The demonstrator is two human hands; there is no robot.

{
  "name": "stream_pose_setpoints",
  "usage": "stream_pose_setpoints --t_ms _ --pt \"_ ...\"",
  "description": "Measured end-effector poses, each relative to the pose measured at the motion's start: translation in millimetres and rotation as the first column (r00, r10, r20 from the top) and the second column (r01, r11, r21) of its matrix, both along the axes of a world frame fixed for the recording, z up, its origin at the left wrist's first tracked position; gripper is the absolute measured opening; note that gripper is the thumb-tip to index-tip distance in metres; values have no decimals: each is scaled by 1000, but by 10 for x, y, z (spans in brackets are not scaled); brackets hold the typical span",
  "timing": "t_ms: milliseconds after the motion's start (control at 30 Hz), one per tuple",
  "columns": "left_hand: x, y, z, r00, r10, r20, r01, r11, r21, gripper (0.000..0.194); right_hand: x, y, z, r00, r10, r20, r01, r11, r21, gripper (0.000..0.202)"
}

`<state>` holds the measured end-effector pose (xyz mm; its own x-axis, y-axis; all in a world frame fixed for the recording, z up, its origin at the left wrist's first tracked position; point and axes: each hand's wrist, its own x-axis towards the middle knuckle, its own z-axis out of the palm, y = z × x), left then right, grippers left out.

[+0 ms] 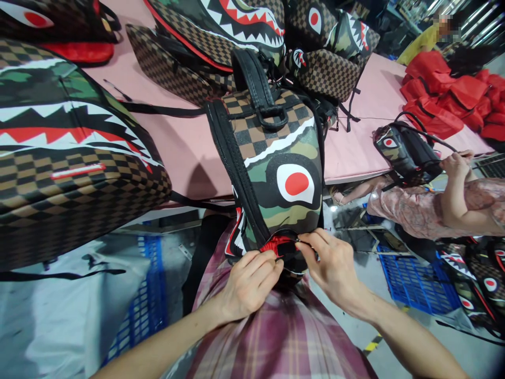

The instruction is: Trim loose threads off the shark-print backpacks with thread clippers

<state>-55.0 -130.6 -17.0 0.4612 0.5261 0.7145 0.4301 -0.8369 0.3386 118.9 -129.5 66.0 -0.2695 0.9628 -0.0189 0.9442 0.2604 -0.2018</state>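
Note:
A backpack (272,158) with brown checks, camouflage and a red-and-white eye lies on its side across the table edge and against my body, its black handle (254,84) at the far end. At the near end a pocket is unzipped, and its red lining (278,243) shows. My left hand (252,281) is closed on the left edge of this opening. My right hand (331,263) pinches the opening's right edge near the zipper, thumb against fingers. Whether a zipper pull sits between those fingertips is too small to tell.
Patterned backpacks lie on the pink table (177,147), including a large backpack (71,158) at left. Red fabric pieces (445,95) are heaped at far right. Beside the table, another person (430,205) handles a small backpack (406,150). Blue crates (414,273) stand below.

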Motion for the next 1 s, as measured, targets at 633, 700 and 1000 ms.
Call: stream_pose_setpoints --t_ms 633,700,1000 --pt "21 7 13 999 21 -39 -21 1000 15 22 -73 -84 -82 992 -35 120 33 999 23 20" --pt "18 4 18 999 22 -42 -22 1000 19 21 -23 -97 -93 997 -77 -1 77 996 41 21" --pt "27 10 19 999 18 -43 -17 1000 24 21 64 -36 89 991 43 123 -37 998 -46 21"
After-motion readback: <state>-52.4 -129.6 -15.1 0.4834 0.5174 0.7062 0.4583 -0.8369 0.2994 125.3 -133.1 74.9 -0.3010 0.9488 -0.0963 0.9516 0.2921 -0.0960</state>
